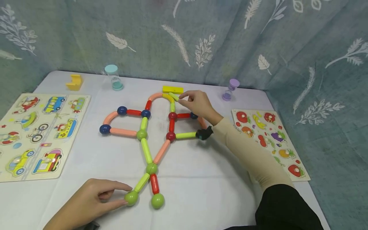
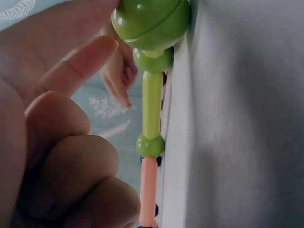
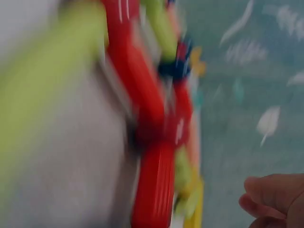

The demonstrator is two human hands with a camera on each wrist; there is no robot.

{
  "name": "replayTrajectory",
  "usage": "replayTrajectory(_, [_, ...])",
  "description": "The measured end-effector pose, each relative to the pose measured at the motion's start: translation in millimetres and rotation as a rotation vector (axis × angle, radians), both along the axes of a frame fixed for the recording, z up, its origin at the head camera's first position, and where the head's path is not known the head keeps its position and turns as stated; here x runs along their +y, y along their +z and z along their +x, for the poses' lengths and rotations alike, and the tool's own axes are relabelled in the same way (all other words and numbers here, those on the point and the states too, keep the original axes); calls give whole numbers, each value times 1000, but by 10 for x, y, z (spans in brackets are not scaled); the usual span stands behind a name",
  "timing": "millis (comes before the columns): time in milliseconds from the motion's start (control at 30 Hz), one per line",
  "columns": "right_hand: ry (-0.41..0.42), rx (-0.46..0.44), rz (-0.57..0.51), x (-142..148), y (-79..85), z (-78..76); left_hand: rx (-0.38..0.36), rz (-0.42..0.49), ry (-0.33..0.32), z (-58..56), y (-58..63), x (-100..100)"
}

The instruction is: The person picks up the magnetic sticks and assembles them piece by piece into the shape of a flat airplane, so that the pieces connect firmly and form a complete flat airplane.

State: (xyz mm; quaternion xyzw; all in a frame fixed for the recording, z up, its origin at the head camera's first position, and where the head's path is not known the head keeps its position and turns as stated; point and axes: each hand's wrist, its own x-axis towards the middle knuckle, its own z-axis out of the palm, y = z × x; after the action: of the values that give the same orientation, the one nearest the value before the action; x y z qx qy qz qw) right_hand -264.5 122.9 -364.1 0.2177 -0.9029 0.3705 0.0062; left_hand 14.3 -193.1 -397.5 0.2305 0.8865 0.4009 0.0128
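Magnetic sticks and balls form a figure on the white table. At its near end, my left hand [image 1: 86,199] pinches a green ball [image 1: 131,198] between thumb and index finger; a light green stick [image 1: 142,182] joins that ball to the figure. The left wrist view shows this green ball [image 2: 151,19] large, at the fingertips. At the far end my right hand [image 1: 198,103] is over a loose light green stick [image 1: 173,96]. In the right wrist view its fingers [image 3: 270,190] appear apart from the pieces, with nothing seen between them. That view is blurred.
A yellow block [image 1: 172,89] lies behind the figure. Vehicle puzzle board [image 1: 61,169] at left, fruit puzzle board [image 1: 302,174] at right. A teal sand timer [image 1: 114,77], a purple sand timer [image 1: 230,89] and a yellow notched block [image 1: 75,82] stand near the back edge.
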Motion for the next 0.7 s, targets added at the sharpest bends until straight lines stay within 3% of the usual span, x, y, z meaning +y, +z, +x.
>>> replayTrajectory(100, [-64,-40,137,-14,-28,-285,-12,-2,-3,-1,-10,12])
replayTrajectory(267, [-97,-121,279,-98,-76,-525,15,55,-35,3,-52,-1])
replayTrajectory(433, [-94,-176,317,-187,-78,-616,15,87,-53,-2,-65,-27])
replayTrajectory(700, [-112,-198,397,-342,-93,-632,-50,53,-34,-13,-76,-78])
